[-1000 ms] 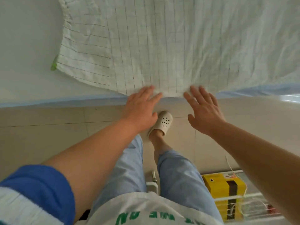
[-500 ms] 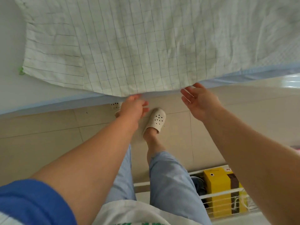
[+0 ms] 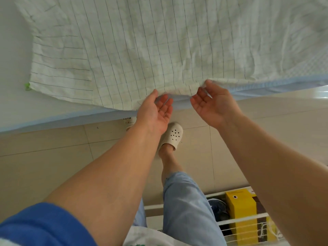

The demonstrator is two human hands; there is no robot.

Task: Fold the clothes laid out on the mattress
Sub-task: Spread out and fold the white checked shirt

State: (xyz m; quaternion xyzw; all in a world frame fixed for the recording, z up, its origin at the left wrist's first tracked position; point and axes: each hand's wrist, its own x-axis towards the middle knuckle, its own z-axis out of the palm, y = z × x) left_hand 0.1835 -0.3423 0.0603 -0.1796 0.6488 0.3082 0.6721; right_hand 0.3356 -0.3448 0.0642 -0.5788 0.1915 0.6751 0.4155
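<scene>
Garment: white cloth w/ thin dark grid lines, laid flat on mattress, spans most of far half of view; creased; near hem runs along mattress edge, slightly overhanging at centre.
Sleeve: left part of garment, lines run crosswise, lies flat; small green tag at its near-left corner.
Mattress: white top, pale blue trim along near edge; bare at far left.
Left hand: palm up, fingers loosely spread & curled, tips at/under garment's near hem, centre. Firm grip on cloth: can't tell.
Right hand: palm up, just right of left hand, apart from it; fingers half-curled, thumb up against raised bit of hem. Pinching or only touching: can't tell.
Hem betw. hands: lifted a little, small wrinkle.
Arms: both bare, reach from near edge to mattress; blue short sleeve near-left.
Legs: light blue trousers, cropped above ankle.
Footwear: cream perforated clog on floor below hands; second clog mostly hidden behind left wrist.
Floor: beige tiles.
Rack: white wire, near-right; holds yellow box w/ dark stripe, dark shoe beside it.
</scene>
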